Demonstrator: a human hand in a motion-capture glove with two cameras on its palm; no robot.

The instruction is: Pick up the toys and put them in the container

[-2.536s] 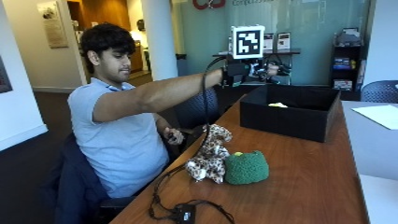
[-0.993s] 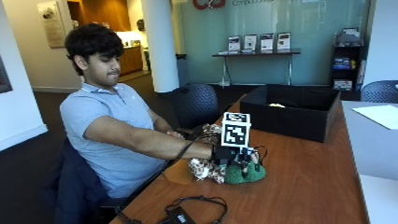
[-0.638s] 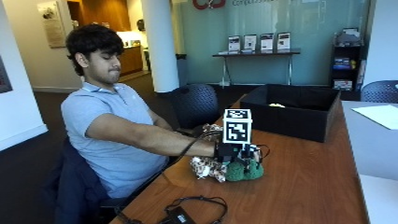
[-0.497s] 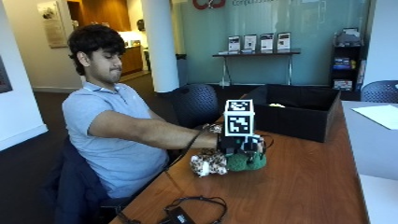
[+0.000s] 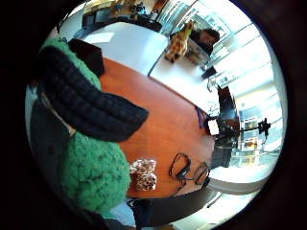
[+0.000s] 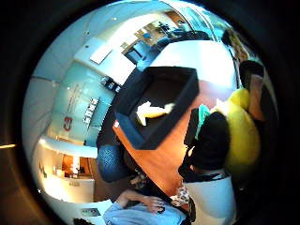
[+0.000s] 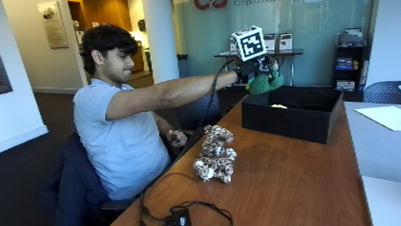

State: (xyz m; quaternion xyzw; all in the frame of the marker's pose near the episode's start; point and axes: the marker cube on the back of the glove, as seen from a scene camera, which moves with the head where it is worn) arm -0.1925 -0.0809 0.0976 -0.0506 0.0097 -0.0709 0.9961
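Note:
My gloved right hand point(image 7: 251, 68) is raised and grips a green knitted plush toy point(image 7: 266, 82), held in the air just above the near left corner of the black container point(image 7: 294, 120). In the little finger side palm view the green toy point(image 5: 91, 177) sits against the palm under a black gloved finger point(image 5: 91, 105). A yellow part of the toy point(image 6: 241, 131) shows in the thumb side view. The open container point(image 6: 154, 84) lies below the hand, with a pale yellow toy point(image 6: 152, 110) inside. A spotted leopard plush point(image 7: 213, 157) sits on the wooden table point(image 7: 294, 188).
Black cables and a small device point(image 7: 181, 216) lie at the table's near end. The bare left hand point(image 7: 177, 138) rests by the table edge. A white table with paper point(image 7: 382, 115) adjoins on the right. A giraffe toy point(image 5: 178, 45) stands on it.
The hand came down onto the green toy beside the leopard plush, took hold of it, and has lifted it up and across to the container. The leopard plush stays on the table.

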